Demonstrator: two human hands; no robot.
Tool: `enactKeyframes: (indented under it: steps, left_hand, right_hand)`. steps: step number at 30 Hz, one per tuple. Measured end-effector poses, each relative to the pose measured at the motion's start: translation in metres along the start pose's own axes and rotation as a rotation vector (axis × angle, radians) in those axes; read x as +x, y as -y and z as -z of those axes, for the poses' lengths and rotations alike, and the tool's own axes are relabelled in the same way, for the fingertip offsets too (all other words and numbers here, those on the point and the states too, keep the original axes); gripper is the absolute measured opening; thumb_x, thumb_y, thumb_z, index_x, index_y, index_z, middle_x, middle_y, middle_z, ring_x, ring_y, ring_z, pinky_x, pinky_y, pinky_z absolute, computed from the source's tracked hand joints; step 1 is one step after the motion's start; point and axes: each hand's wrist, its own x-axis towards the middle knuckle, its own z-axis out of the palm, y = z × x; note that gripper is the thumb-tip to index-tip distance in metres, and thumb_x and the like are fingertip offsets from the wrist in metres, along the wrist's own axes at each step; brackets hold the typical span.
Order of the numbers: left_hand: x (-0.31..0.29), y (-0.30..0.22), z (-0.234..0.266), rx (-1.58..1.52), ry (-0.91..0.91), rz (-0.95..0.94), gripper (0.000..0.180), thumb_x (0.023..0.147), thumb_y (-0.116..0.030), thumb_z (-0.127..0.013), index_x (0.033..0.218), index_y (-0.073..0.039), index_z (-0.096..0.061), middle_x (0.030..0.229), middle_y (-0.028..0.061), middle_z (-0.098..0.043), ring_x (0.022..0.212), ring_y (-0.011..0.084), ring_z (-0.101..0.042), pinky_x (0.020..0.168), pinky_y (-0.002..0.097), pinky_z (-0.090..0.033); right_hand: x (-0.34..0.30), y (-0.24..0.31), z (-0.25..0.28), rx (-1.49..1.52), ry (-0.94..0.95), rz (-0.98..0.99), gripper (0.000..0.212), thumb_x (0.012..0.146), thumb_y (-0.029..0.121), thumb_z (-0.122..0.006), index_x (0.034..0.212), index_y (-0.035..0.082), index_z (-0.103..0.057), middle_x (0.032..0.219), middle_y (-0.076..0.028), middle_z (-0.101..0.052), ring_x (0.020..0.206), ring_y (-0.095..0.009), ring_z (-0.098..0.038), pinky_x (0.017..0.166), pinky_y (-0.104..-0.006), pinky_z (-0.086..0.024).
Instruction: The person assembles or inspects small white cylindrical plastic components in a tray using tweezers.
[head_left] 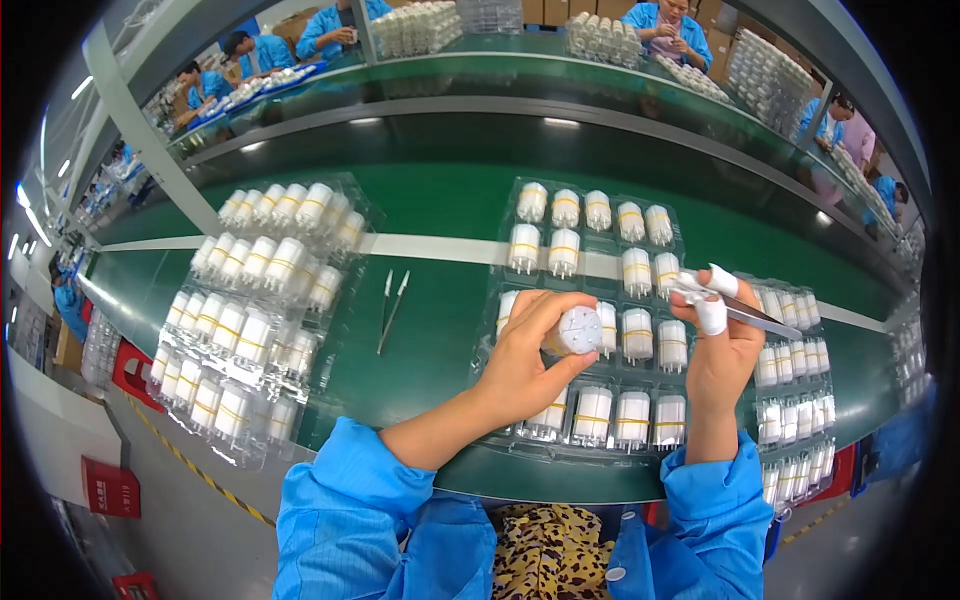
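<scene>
Pinching white cylindrical component (pixel 580 330) in left hand (pixel 525 352), tweezers (pixel 770 322) in right hand (pixel 722 358).
Gripping sides, apparently keeping end face exposed.

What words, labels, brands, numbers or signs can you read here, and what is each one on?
Red box at the lower left: pale lettering on its side, which I won't copy out.
Second red box at the bottom edge: pale marks, too small to read.
White cylinder in the left hand: faint marks on its end, too small to read.
Other white cylinders: no lettering I can make out.
</scene>
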Motion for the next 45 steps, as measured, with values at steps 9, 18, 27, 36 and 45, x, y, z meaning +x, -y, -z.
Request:
enactKeyframes:
  steps: [9, 18, 27, 36, 45]
  left_hand:
    - [-0.015, 0.004, -0.002, -0.169, -0.011, -0.014, 0.047, 0.076, 0.005, -0.066, 0.121, -0.002, -0.053, 0.110, 0.0160, -0.053, 0.098, 0.0299, -0.053, 0.080, 0.0346, -0.047]
    - [-0.019, 0.001, -0.006, -0.013, -0.109, -0.120, 0.047, 0.066, 0.008, -0.068, 0.111, -0.004, -0.062, 0.101, 0.0117, -0.057, 0.096, 0.0296, -0.053, 0.080, 0.0365, -0.044]
    - [-0.019, 0.003, -0.009, 0.099, -0.164, -0.182, 0.052, 0.060, 0.012, -0.065, 0.109, -0.006, -0.063, 0.102, 0.0097, -0.056, 0.093, 0.0288, -0.050, 0.079, 0.0360, -0.041]
    - [-0.021, 0.005, -0.009, 0.076, -0.154, -0.138, 0.054, 0.058, 0.013, -0.064, 0.109, -0.006, -0.062, 0.101, 0.0098, -0.055, 0.093, 0.0292, -0.049, 0.078, 0.0362, -0.041]
    - [-0.022, 0.007, -0.008, 0.133, -0.121, -0.119, 0.041, 0.067, 0.004, -0.071, 0.106, -0.004, -0.062, 0.102, 0.0130, -0.057, 0.093, 0.0272, -0.053, 0.079, 0.0339, -0.043]
  right_hand:
    - [-0.025, 0.003, -0.031, -0.071, 0.406, -0.018, 0.027, 0.079, -0.002, -0.072, 0.106, -0.002, -0.065, 0.098, -0.013, -0.068, 0.092, -0.020, -0.066, 0.079, -0.0306, -0.053]
    - [-0.033, 0.003, -0.029, -0.179, 0.392, 0.012, 0.025, 0.077, 0.002, -0.074, 0.101, 0.000, -0.068, 0.088, -0.013, -0.069, 0.079, -0.019, -0.065, 0.067, -0.0278, -0.050]
    - [-0.035, -0.001, -0.029, -0.218, 0.390, 0.031, 0.023, 0.078, 0.003, -0.073, 0.100, 0.001, -0.068, 0.087, -0.012, -0.069, 0.076, -0.019, -0.065, 0.065, -0.0279, -0.050]
    - [-0.034, 0.000, -0.029, -0.222, 0.417, 0.013, 0.022, 0.079, 0.003, -0.073, 0.100, 0.001, -0.069, 0.086, -0.012, -0.070, 0.075, -0.018, -0.067, 0.064, -0.0275, -0.051]
    - [-0.035, -0.005, -0.027, -0.163, 0.398, -0.022, 0.020, 0.080, 0.000, -0.070, 0.100, 0.000, -0.068, 0.086, -0.013, -0.070, 0.075, -0.018, -0.067, 0.064, -0.0275, -0.052]
